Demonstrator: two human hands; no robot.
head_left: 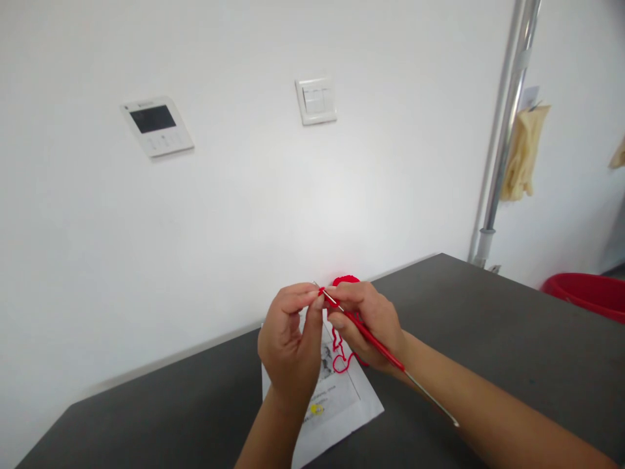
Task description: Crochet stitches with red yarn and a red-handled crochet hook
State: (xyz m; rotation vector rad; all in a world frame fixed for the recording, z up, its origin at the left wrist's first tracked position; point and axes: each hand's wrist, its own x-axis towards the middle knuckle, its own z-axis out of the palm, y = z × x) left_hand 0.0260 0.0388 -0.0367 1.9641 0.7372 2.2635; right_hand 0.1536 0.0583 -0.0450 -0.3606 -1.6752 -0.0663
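My right hand (374,322) is closed round the red grip of a double-ended crochet hook (378,345), whose rear metal end slants down over my forearm. My left hand (293,332) pinches a small piece of red crochet work (322,293) between thumb and forefinger. The hook's front tip passes at this piece, where both hands' fingertips come close together. Loose red yarn (340,365) hangs in loops below my right hand. Behind the fingers sits a bundle of red yarn (346,279), partly hidden.
Under my hands a printed paper sheet (342,430) lies on the dark table (195,417). The white wall behind carries an intercom panel (159,127) and a light switch (316,101). At right are a metal pole (510,117), pale yellow gloves (525,153) and a red basin (586,293).
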